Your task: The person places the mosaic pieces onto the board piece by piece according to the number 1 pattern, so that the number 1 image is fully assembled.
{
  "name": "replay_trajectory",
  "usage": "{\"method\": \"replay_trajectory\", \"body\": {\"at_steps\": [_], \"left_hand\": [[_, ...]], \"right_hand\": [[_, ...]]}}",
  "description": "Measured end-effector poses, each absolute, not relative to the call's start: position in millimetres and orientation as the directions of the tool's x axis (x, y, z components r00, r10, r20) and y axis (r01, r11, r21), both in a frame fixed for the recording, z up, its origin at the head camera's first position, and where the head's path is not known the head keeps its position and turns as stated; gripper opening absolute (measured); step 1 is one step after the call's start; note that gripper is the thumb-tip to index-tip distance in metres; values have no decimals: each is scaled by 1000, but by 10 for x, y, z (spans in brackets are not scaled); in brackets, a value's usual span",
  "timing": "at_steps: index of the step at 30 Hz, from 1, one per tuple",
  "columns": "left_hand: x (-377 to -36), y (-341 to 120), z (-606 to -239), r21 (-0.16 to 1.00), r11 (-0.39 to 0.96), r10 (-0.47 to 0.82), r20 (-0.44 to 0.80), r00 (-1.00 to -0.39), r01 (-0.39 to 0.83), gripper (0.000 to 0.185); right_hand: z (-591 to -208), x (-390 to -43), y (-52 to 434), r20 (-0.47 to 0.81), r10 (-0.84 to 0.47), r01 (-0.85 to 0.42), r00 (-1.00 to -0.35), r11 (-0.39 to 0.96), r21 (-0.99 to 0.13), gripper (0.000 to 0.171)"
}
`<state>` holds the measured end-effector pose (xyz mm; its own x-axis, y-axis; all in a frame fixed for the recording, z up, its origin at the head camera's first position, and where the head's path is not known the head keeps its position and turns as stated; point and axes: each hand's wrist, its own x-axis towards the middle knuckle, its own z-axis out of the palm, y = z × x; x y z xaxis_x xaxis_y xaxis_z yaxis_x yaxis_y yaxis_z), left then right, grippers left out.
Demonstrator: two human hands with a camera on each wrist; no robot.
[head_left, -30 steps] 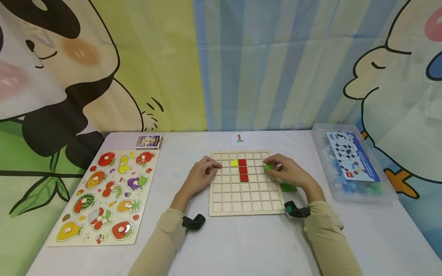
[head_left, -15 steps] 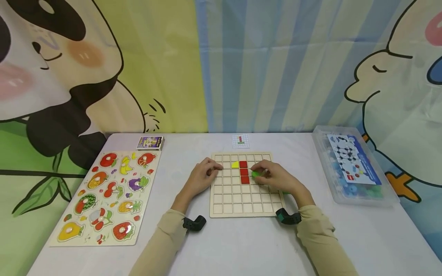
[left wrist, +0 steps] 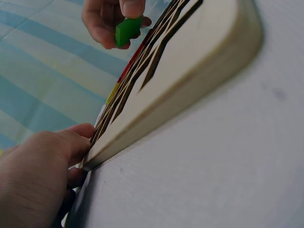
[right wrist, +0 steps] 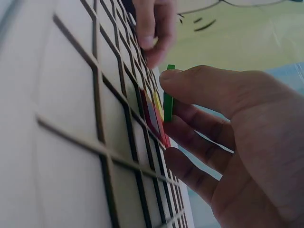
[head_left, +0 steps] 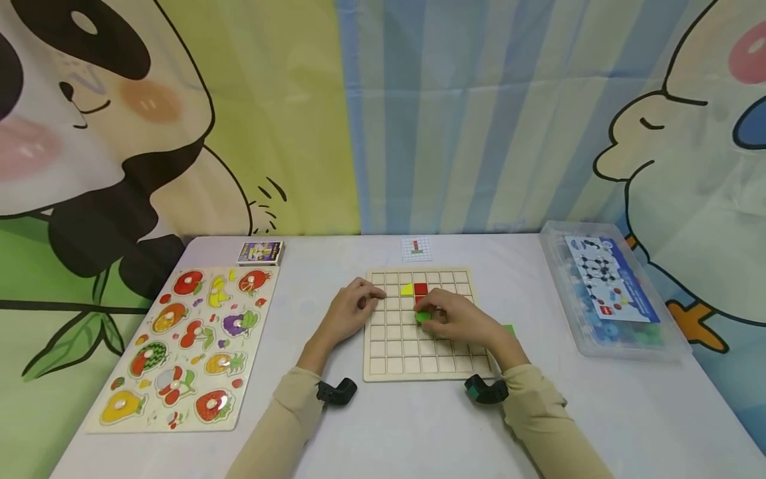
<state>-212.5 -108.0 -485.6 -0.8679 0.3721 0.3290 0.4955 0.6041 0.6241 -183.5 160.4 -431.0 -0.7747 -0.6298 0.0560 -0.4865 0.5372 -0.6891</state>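
And here a green piece (head_left: 423,317) is held just above the grid board (head_left: 396,367), pinched between the fingers of the right hand (head_left: 455,318), near the red squares (head_left: 421,289). A placing step is judged to be in hand: alignment over one cell is called for, then a level lowering and a clean release. A yellow piece (head_left: 407,290) is seated beside the reds. The board's left edge is pinched by the left hand (head_left: 349,307), and beyond, a patterned card (head_left: 416,249) is laid on the tabletop (head_left: 335,256).
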Motion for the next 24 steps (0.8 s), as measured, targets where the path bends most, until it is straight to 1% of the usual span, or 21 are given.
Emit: {"method": "replay_trajectory", "body": {"at_steps": [8,17,24], "left_hand": [[-2118,-1097,-4858,626,595,375,338,-863,504,19],[-2121,-1098,-4874,630,586,380,342,-860,510,18],[-2111,-1084,-4868,641,581,368,342,-865,501,18]], "right_hand": [[-4344,-1748,1375,58,-683,-578,-728,566,-588,23],[-4338,-1709,1328,53,-688,-599,-724,588,-544,20],[-4336,-1704,1332,65,-698,-617,-713,581,-531,19]]}}
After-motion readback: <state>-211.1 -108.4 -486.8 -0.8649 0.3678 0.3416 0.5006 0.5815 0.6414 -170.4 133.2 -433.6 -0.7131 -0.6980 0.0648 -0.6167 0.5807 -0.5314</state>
